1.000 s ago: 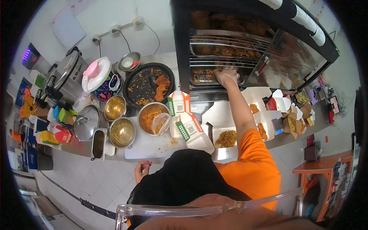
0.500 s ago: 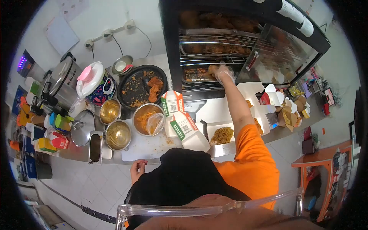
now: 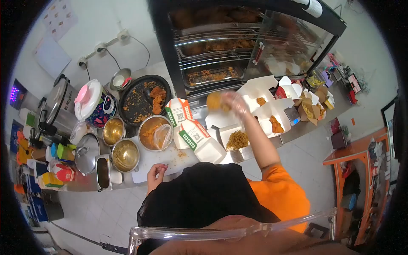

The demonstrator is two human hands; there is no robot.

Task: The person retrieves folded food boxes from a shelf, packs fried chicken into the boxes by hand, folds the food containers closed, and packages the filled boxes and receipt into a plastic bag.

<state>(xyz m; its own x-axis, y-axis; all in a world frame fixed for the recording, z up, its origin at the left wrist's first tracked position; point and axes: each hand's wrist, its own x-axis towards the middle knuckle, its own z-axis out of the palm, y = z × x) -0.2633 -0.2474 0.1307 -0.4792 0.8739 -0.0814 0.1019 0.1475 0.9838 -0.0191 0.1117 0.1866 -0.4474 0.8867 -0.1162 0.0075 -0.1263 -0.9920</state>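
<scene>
A clear plastic glove covers my right hand (image 3: 236,103), which is closed around a piece of fried chicken (image 3: 216,101); both are smeared by motion. They are over the counter in front of the display warmer (image 3: 168,42), above an open white box. Below them, an open box holds noodles (image 3: 237,140). Bare and close to my body, my left hand (image 3: 156,175) has its fingers curled together by the white cutting board's edge (image 3: 140,163). Something reddish shows at its fingertips, too small to name. Inside the warmer, the lowest tray (image 3: 212,76) holds crumbs and small bits.
Left of the boxes stand a black pan with breaded chicken (image 3: 157,102), steel bowls (image 3: 125,156) and a lidded pot (image 3: 87,153). Two folded cartons (image 3: 196,135) lie mid-counter. The warmer's glass door (image 3: 280,46) stands open. More food boxes (image 3: 312,110) line the right side.
My right hand has come out of the warmer's lowest shelf with the fried chicken, toward me and the boxes. The view has shifted slightly. My left hand remains near the counter edge, fingers curled.
</scene>
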